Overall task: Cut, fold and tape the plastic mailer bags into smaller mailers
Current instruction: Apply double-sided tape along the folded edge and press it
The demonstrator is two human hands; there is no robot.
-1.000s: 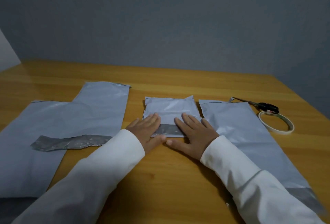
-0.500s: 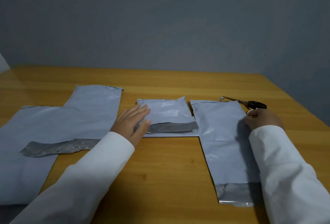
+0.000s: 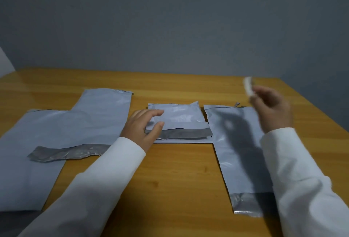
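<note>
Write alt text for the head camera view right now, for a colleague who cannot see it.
A person's left hand rests on a small folded grey mailer at the middle of a wooden table, while the raised, blurred right hand holds a white tape roll. Larger grey mailer bags lie to the left, and a long mailer to the right.

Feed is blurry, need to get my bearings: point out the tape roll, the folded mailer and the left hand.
tape roll [image 3: 249, 89]: head view, white outer side.
folded mailer [image 3: 181, 117]: head view, middle of upper face.
left hand [image 3: 140, 127]: head view, back of hand.
</note>
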